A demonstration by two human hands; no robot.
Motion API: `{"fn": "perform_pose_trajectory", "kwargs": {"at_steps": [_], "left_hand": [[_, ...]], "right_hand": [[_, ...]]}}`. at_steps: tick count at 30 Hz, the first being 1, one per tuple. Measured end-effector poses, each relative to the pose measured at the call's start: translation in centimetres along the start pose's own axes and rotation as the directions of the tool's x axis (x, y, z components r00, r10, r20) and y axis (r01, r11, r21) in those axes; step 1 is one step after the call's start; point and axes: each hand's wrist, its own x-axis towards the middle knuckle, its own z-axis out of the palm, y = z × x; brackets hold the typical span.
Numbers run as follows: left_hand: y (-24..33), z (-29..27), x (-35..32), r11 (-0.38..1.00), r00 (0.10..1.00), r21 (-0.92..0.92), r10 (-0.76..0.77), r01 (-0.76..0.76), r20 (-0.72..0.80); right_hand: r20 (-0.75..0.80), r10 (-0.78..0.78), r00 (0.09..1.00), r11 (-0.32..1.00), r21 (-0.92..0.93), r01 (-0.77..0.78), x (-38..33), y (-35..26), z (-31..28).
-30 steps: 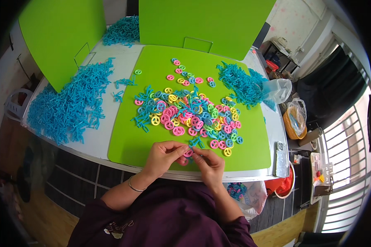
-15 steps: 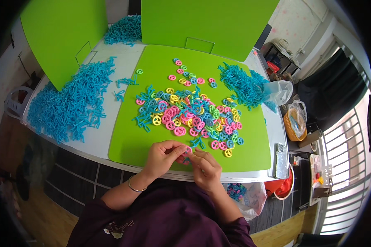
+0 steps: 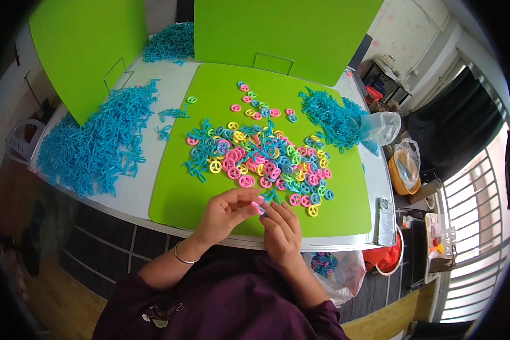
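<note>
Just above the near edge of a green board [image 3: 175, 201], my left hand [image 3: 224, 215] pinches a small pink plastic wheel [image 3: 258, 208] between thumb and fingers. My right hand [image 3: 281, 229] meets it from the other side, its fingertips closed at the wheel. A bit of blue shows between the hands, too small and covered to make out. Beyond them lies a mixed heap of pink, yellow, green and blue spoked wheels [image 3: 246, 181]. Blue plastic clip-like pieces [image 3: 271, 197] lie among and in front of these wheels.
Large piles of blue pieces lie at the left [image 3: 90, 147], far back [image 3: 173, 42] and right, the right-hand pile [image 3: 334, 116] beside a clear plastic bag [image 3: 382, 127]. Upright green boards [image 3: 283, 34] stand behind. A phone [image 3: 386, 221] rests at the right edge.
The pink wheel has turned in my fingers and tilted. My left fingers have stretched out more, and my right fingers have straightened from a tighter curl.
</note>
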Motion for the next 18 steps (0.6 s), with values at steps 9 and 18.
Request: {"fn": "perform_pose_trajectory", "kwargs": {"at_steps": [9,18], "left_hand": [[0.9,0.6,-0.4,0.99,0.992,0.062,0.127,-0.126,-0.013],[1.2,-2.8,-0.6,0.295,0.951,0.95,0.31,-0.107,0.011]], "right_hand": [[0.009,-0.003,1.0,1.0,-0.012,0.003,-0.6,0.4,-2.1],[-0.01,0.509,0.861,0.766,-0.451,-0.458,-5.7,0.7,-18.6]]}}
